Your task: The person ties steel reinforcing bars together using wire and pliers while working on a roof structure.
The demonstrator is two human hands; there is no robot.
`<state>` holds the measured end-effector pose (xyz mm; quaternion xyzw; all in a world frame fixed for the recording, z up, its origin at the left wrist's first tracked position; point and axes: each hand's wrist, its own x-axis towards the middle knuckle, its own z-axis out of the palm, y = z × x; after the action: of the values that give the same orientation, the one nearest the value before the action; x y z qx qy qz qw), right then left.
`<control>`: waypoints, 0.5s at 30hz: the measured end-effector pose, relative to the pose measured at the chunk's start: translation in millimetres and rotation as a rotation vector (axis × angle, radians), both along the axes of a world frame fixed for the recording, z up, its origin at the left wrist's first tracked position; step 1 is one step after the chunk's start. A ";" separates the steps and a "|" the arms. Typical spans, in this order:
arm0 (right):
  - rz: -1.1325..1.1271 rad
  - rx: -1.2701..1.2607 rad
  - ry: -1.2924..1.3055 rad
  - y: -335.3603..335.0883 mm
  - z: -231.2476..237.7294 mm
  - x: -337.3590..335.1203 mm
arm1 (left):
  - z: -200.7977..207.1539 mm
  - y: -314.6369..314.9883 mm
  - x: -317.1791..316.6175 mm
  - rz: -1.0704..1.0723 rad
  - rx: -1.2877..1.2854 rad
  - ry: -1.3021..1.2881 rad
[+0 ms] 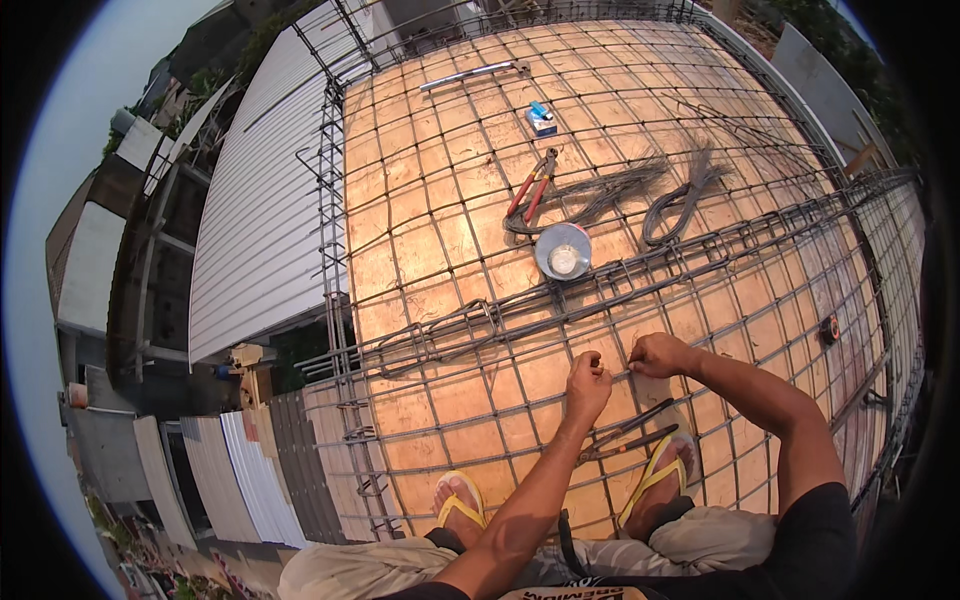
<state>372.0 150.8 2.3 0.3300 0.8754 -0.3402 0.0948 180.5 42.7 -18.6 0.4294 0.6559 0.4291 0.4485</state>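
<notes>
The wooden deck (400, 265) spreads widest before you, and the steel grid (500, 411) covers it edge to edge, running beneath both your hands. A ribbed roof (255, 215) lies beyond the deck's left edge. A bar cage (655, 268) crosses from the left edge to the right, just past your hands. Beyond it, nearer the far edge, you have two wire bundles (620, 185), the right one looped. A silver bar (470, 76) lies toward the far left corner. Red-handled cutters (540, 190) lie beside the wire; dark-handled pincers (652, 438) lie near your right foot, toward the near edge. A grey pail (548, 243) stands just beside the cage. Your yellow sandals (462, 482) are at the near edge. Your left hand (589, 382) has its fingers curled closed; your right hand (655, 354), near it but apart, is closed too, and I cannot tell whether either grips anything thin. A blue box (541, 126) sits between silver bar and cutters, and a tape measure (829, 329) lies near the right edge
</notes>
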 end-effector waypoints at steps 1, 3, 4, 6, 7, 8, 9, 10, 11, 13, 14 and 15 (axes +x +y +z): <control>-0.008 0.016 -0.005 0.6 1.4 1.0 | -0.8 -0.1 3.7 -0.075 -0.005 0.055; 0.003 -0.001 0.018 1.0 1.5 -2.2 | -7.6 -2.5 5.7 -0.078 0.006 0.102; 0.013 -0.014 0.042 2.3 2.9 -3.9 | -9.6 -2.7 5.8 -0.042 0.008 0.093; 0.004 -0.017 0.017 1.1 5.2 -8.7 | -13.9 0.1 3.2 -0.007 0.014 0.083; -0.011 -0.026 -0.009 -1.1 6.7 -9.3 | -14.5 2.5 2.3 -0.028 0.021 0.104; -0.016 -0.023 -0.012 -3.1 8.2 -9.9 | -14.6 4.0 1.8 -0.050 0.029 0.126; -0.025 -0.011 -0.023 -5.2 9.6 -10.7 | -14.5 5.5 0.5 -0.057 0.032 0.125; -0.045 0.003 -0.052 -7.9 12.7 -3.1 | -6.9 10.0 5.2 -0.055 -0.036 0.047; -0.062 0.009 -0.060 -9.6 16.2 -3.1 | -3.5 12.1 8.0 -0.063 -0.050 0.015; -0.108 0.039 -0.120 -11.0 25.2 -4.5 | 3.5 16.2 8.0 -0.060 -0.079 -0.044; -0.117 0.056 -0.126 -13.7 25.6 4.4 | 14.4 19.1 12.8 -0.058 -0.165 -0.108; -0.116 0.079 -0.120 -15.6 27.3 4.6 | 24.4 23.7 11.5 -0.050 -0.248 -0.156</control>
<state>376.6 135.3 29.6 0.4032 0.8604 -0.2901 0.1142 192.0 66.5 5.8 0.3523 0.6560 0.3658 0.5584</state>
